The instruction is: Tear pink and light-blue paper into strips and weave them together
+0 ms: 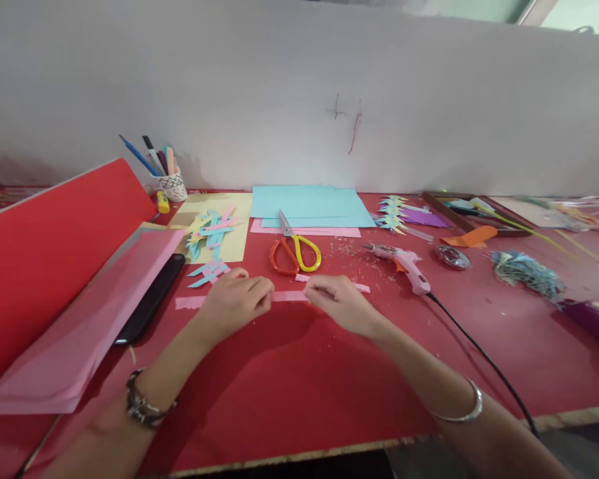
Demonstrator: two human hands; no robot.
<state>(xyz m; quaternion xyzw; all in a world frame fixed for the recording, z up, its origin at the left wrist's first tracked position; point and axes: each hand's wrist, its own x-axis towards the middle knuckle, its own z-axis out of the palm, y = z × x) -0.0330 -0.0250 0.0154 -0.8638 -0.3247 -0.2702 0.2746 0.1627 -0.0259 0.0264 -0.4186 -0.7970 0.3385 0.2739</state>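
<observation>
A pink paper strip (289, 296) stretches level between my two hands, just above the red table. My left hand (237, 299) pinches it toward the left, fingers curled. At its right end, my right hand (337, 299) is closed on it too. Another piece of pink strip (190, 303) shows left of my left hand; whether it is the same strip is hidden. Behind my right hand lies a short pink strip (362, 288). Scissors (297, 253) with one red and one yellow handle rest just beyond my hands, blades pointing away.
Woven paper pieces (214, 233) lie on cream paper (237, 246) at left. Blue sheets (309, 203) are at the back. A pink glue gun (402, 263) with a black cord lies right. Pink sheets (94, 319) partly cover a black phone (152, 299). A pen cup (172, 185) stands back left.
</observation>
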